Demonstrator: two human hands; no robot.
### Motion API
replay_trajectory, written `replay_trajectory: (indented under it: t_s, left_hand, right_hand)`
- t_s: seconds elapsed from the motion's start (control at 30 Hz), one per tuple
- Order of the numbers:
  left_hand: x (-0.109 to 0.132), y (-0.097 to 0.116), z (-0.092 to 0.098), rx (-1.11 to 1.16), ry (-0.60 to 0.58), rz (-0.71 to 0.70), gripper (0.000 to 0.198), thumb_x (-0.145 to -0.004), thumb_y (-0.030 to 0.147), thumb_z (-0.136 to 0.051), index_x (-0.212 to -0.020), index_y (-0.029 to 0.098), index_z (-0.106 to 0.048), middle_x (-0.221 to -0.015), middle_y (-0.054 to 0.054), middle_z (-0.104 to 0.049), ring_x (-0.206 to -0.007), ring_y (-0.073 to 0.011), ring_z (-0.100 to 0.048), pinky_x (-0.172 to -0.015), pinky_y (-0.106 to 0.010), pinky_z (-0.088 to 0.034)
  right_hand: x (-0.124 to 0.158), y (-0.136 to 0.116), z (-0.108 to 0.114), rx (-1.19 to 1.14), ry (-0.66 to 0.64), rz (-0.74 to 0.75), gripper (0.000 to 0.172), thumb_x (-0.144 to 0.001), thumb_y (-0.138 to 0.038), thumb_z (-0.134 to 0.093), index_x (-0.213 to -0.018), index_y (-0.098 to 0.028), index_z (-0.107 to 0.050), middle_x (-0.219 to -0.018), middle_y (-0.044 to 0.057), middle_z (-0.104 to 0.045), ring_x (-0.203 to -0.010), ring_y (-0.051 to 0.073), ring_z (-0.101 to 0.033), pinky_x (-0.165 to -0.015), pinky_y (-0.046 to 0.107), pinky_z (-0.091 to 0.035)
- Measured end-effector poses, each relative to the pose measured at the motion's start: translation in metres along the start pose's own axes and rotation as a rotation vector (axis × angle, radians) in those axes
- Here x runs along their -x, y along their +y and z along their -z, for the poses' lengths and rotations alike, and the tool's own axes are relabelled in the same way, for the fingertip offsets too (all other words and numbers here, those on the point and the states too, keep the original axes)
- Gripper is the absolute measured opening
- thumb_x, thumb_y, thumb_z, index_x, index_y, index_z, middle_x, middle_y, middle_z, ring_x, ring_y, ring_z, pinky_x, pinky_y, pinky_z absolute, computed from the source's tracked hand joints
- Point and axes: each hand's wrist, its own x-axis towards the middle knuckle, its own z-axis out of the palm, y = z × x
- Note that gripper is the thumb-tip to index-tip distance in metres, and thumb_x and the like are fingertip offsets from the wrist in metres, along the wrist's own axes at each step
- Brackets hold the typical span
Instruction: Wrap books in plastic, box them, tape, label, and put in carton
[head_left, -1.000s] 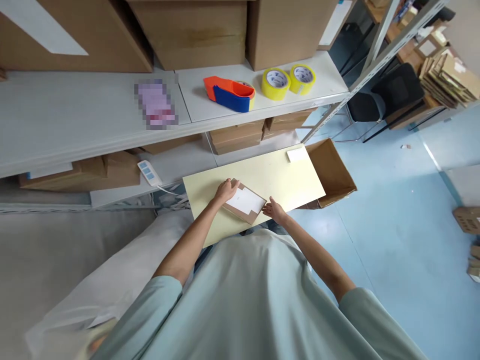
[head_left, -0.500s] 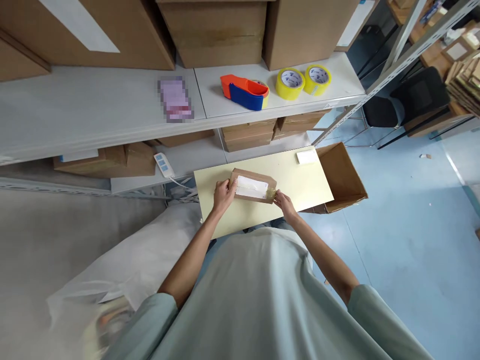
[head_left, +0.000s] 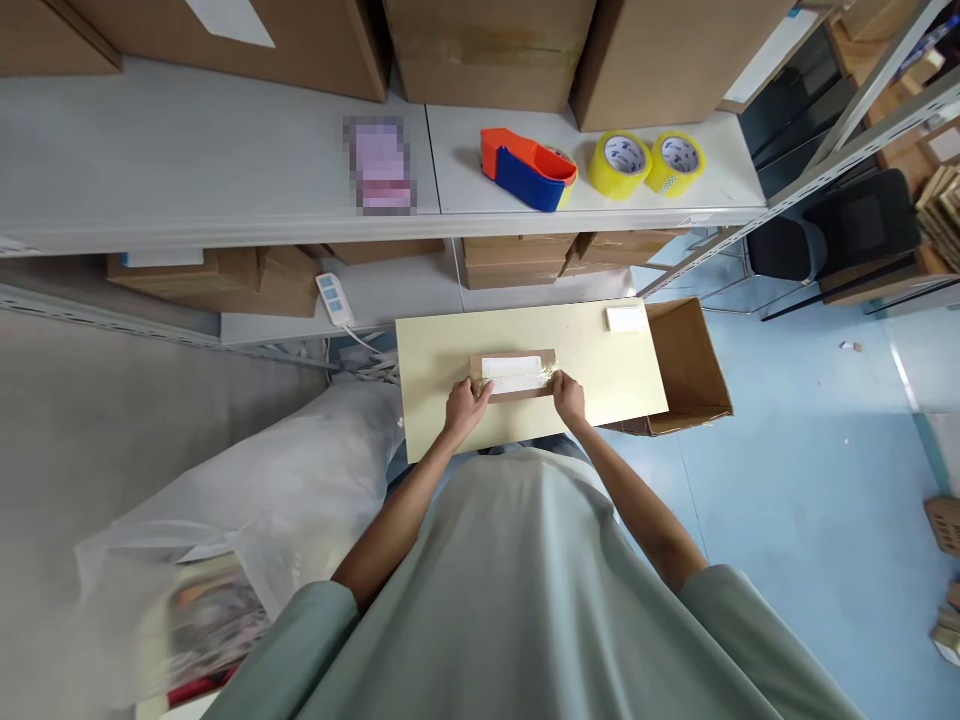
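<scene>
A small brown cardboard box (head_left: 517,393) with a white label and shiny tape at its ends lies over the pale yellow board (head_left: 600,375). My left hand (head_left: 466,405) grips its left end, thumb on top. At the right end, my right hand (head_left: 568,396) has its fingers closed on the box's edge. A small white item (head_left: 625,319) rests near the board's far right corner. Beyond the board, on the shelf (head_left: 262,170), are a red and blue tape dispenser (head_left: 529,170) and two yellow tape rolls (head_left: 619,165) (head_left: 674,163).
An open carton (head_left: 686,360) stands right of the board. Large cartons (head_left: 491,50) line the shelf's back. A white power strip (head_left: 334,299) with a cable lies on the lower shelf. Translucent plastic sheeting (head_left: 300,470) spreads at left, and a black chair (head_left: 784,248) is at right.
The small box has turned from a slant to nearly level with both hands still on it. My left hand has shifted toward its near left corner. The head view has moved slightly.
</scene>
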Motion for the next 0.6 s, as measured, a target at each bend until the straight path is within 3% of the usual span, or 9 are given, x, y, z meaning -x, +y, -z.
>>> replay_trajectory:
  t_s: [0.1,0.27,0.43,0.6]
  left_hand:
    - [-0.008,0.009,-0.003,-0.062,-0.040,0.043,0.046,-0.106,0.064,-0.062,-0.108,0.018,-0.067,-0.117,-0.020,-0.079,-0.112,-0.0360,-0.076,-0.089,-0.037,-0.054]
    - [-0.028,0.015,-0.007,-0.022,-0.115,0.108,0.071,-0.098,0.082,-0.063,-0.118,0.014,-0.069,-0.119,-0.026,-0.081,-0.119,-0.0416,-0.077,-0.092,-0.038,-0.054]
    - [-0.037,-0.001,-0.005,0.012,-0.190,0.147,0.058,-0.103,0.074,-0.059,-0.103,0.018,-0.074,-0.120,-0.023,-0.082,-0.125,-0.0407,-0.076,-0.092,-0.037,-0.054]
    - [-0.022,-0.025,-0.003,0.107,-0.214,0.013,0.046,-0.105,0.063,-0.059,-0.105,0.020,-0.074,-0.113,-0.016,-0.084,-0.117,-0.0366,-0.078,-0.092,-0.035,-0.057]
  right_hand:
    - [-0.007,-0.008,-0.004,0.128,0.003,0.013,0.046,-0.118,-0.055,-0.034,-0.096,-0.026,-0.061,-0.086,0.009,-0.073,-0.079,0.027,-0.065,-0.074,0.032,-0.042]
    - [-0.017,-0.014,-0.002,0.157,-0.037,0.038,0.046,-0.108,-0.069,-0.058,-0.087,-0.029,-0.049,-0.081,0.005,-0.070,-0.077,0.027,-0.065,-0.069,0.031,-0.040]
    - [-0.019,-0.004,0.004,0.043,-0.038,0.103,0.055,-0.105,-0.076,-0.053,-0.077,-0.030,-0.043,-0.071,0.001,-0.062,-0.069,0.022,-0.057,-0.066,0.031,-0.038]
    - [-0.001,0.017,0.005,-0.177,-0.062,0.151,0.072,-0.096,-0.094,-0.044,-0.078,-0.026,-0.058,-0.071,0.001,-0.064,-0.077,0.021,-0.060,-0.068,0.028,-0.045]
